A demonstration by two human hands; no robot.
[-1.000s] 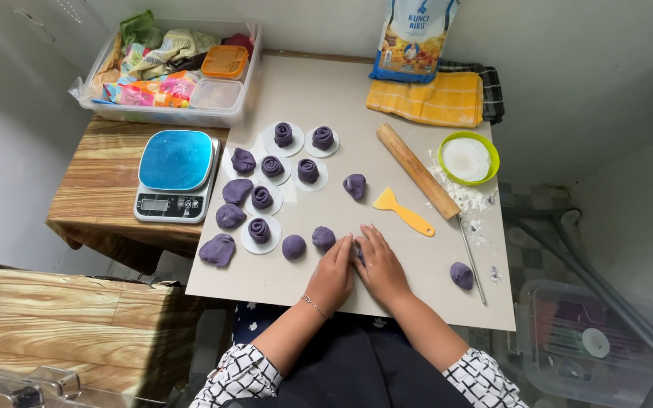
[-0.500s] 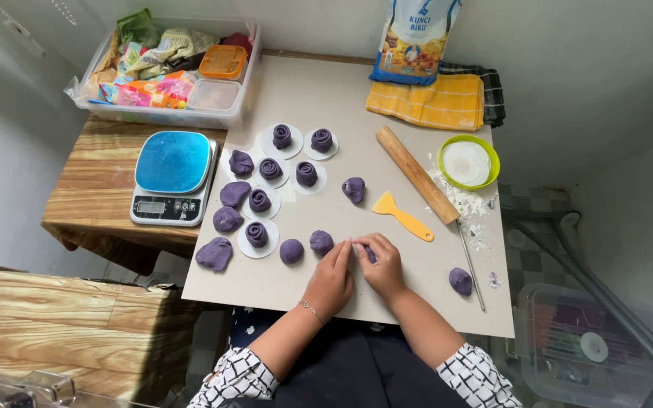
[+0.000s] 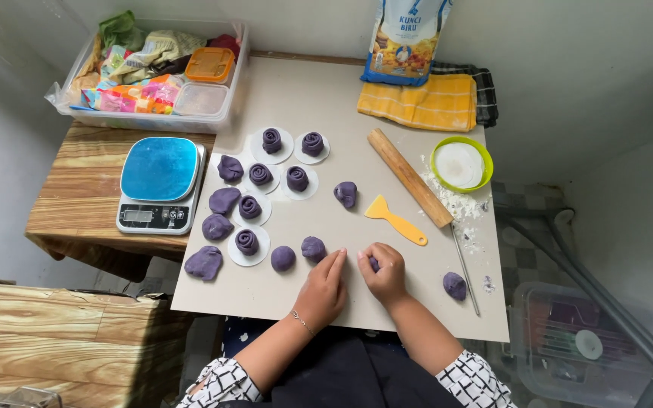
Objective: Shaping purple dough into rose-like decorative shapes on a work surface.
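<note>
- Grey work board [image 3: 296, 91]: carries all the dough; it is set over a wooden table [image 3: 77, 196] beside a blue-topped kitchen scale [image 3: 159, 183].
- Purple rolled spirals [image 3: 247, 242]: seven lie finished on white paper rounds; about eight plain lumps, such as the ball [image 3: 283, 258], appear unshaped, so roughly half seems left.
- Wooden rolling pin [image 3: 410, 177]: idle, lying diagonally, upper-left to lower-right, beside a yellow scraper [image 3: 394, 219].
- Left hand [image 3: 323, 291]: flat on the board, fingers together, holding nothing.
- Right hand [image 3: 383, 273]: fingers curled narrowly around the purple piece.
- Purple piece [image 3: 372, 264]: at the board's near edge, between the hands; mostly hidden, so its long axis cannot be told.

Blue scale [image 3: 159, 183], rolling pin [image 3: 409, 177], yellow scraper [image 3: 394, 217].
</note>
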